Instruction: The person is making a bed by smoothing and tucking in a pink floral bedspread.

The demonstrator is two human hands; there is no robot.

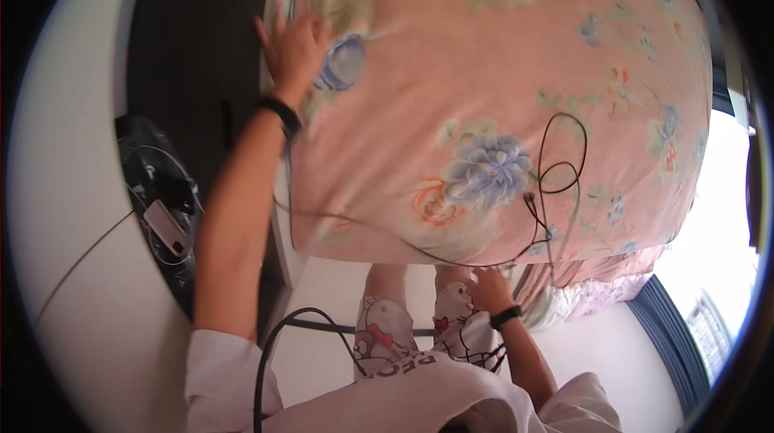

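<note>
A pink floral bedspread fills most of the view, its blue and orange blossoms spread over a surface with only slight creases. On top of it, toward the near right, lies a thin dark cable in loose loops, its line trailing along the near edge to the left. Left of the bedspread runs a dark surface, with a phone near its closer end. Below the bedspread's near right corner hangs rumpled pale bedding; to its right are a bright window and a dark curtain.

The left hand is at the bedspread's left edge, palm down, fingers spread apart. The right hand is at its near edge, fingers partly bent; whether they grip anything I cannot tell.
</note>
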